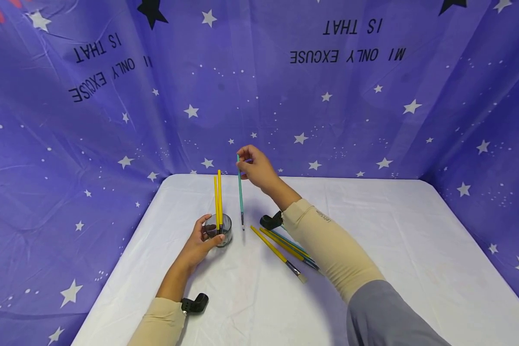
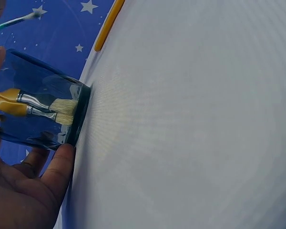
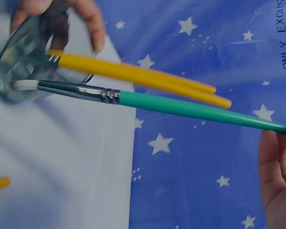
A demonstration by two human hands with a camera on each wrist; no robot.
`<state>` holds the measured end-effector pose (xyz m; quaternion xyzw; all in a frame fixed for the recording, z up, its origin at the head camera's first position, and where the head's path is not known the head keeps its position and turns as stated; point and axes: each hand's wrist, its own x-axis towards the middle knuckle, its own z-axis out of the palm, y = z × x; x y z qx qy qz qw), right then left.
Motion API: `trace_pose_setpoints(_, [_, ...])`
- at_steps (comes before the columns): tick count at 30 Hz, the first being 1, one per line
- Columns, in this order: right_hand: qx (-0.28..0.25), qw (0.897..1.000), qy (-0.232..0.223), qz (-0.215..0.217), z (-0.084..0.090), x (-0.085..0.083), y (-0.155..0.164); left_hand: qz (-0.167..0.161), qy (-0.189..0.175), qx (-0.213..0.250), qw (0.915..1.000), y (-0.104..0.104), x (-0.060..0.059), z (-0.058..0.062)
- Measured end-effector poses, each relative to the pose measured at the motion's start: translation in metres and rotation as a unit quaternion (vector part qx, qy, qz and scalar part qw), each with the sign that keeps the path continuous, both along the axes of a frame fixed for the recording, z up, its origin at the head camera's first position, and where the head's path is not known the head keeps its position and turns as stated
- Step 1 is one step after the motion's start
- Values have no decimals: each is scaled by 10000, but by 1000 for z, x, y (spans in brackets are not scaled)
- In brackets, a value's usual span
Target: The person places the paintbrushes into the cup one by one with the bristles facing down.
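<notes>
My left hand [image 1: 197,247] grips a clear glass [image 1: 226,235] standing on the table. Two yellow-handled paintbrushes [image 1: 219,197] stand in the glass, bristles down; the left wrist view shows their pale bristles [image 2: 64,112] near its base. Up and to the right of the glass, my right hand [image 1: 259,169] pinches a green paintbrush [image 1: 240,192] by the end of its handle. This brush hangs nearly upright, its white tip [image 3: 25,85] pointing down, beside the glass in the head view. In the right wrist view the fingers [image 3: 271,157] hold the thin handle end.
More paintbrushes lie on the white table [image 1: 372,230] below my right forearm: a yellow one with a wide flat tip [image 1: 277,250] and several yellow and teal ones [image 1: 290,247]. A purple star-printed cloth [image 1: 251,96] hangs behind and beside the table.
</notes>
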<state>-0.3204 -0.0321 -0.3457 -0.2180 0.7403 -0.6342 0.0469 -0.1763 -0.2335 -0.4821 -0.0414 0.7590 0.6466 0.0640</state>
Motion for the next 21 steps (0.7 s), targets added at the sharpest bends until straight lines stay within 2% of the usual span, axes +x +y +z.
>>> trace_pose_setpoints(3, [-354,9993,17,-83,5,2,-5,-1,-38,33,10000,1,0,2])
trace_pose_setpoints(7, [-582,9982,45,-167,7,6,-11,-30,-106,75,9999,4,5,16])
trace_pose_setpoints(8, [-627,9978,37,-190,6,6,-12,-36,-102,85,9999,4,5,16])
trace_pose_setpoints(10, [-708,9972,14,-227,2,6,-15,-49,-125,72,9999,4,5,15])
trace_pose_setpoints(14, [-866,9959,-65,-269,-8,8,-22,-49,-34,-3,10000,0,-1,1])
trace_pose_setpoints(21, [-989,9943,-288,-292,-18,12,-30,-6,34,-36,10000,-1,-1,-3])
